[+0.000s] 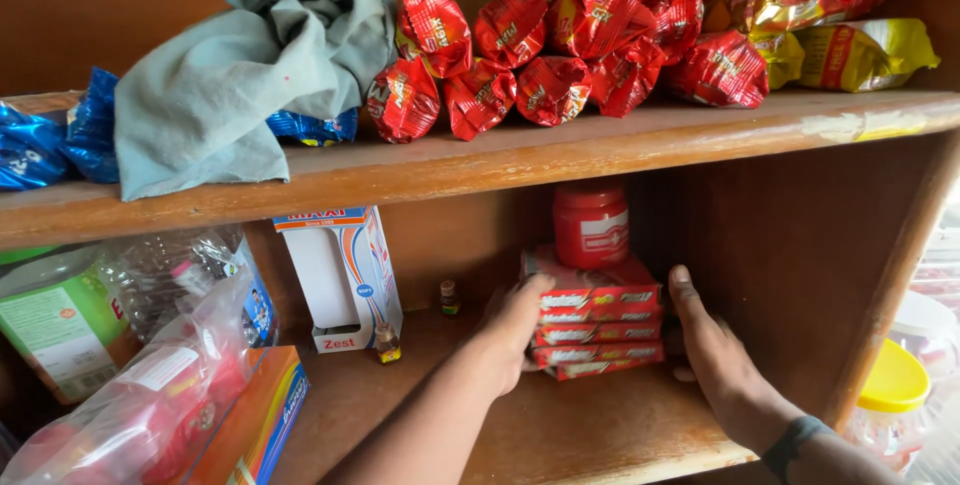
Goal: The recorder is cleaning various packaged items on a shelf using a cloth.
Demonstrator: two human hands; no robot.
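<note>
Shelf (560, 150) is carrying red snack packets (540, 40) at twelve o'clock. Below, flat red boxes (598, 330) are sitting stacked under a red jar (591, 225), the left hand (515, 323) and right hand (712, 345) pressing their sides, fingers seemingly extended.

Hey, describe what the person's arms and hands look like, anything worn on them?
Both forearms are bare, with no sleeves in view. The left hand wears nothing: no glove, ring or band shows. The right hand is also ungloved, but a dark band wraps its wrist. Fingers on both are uncovered.
</note>
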